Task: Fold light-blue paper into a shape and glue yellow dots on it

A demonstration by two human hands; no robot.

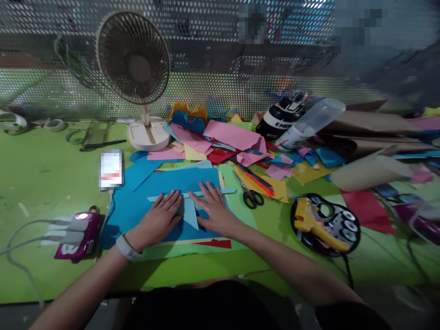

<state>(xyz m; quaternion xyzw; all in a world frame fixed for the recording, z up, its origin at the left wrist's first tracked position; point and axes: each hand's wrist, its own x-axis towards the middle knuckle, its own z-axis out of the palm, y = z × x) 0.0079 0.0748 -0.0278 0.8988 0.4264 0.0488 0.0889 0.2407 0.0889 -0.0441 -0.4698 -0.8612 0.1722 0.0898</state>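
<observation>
My left hand (pixel 161 219) and my right hand (pixel 213 208) lie flat, palms down, side by side on a folded light-blue paper shape (pixel 190 213). That shape rests on a larger blue sheet (pixel 144 197), which sits on green paper (pixel 237 201). Fingers of both hands are spread and press on the fold; a thin light-blue strip (pixel 225 191) runs out to the right under my right fingertips. A white band is on my left wrist (pixel 126 247).
Scissors (pixel 250 195) and an orange-handled knife (pixel 256 178) lie right of the paper. A yellow glue gun (pixel 316 224) rests on a black plate. A fan (pixel 135 59), phone (pixel 111 169), purple power bank (pixel 80 233) and coloured scraps (pixel 227 137) surround the green table (pixel 44 174).
</observation>
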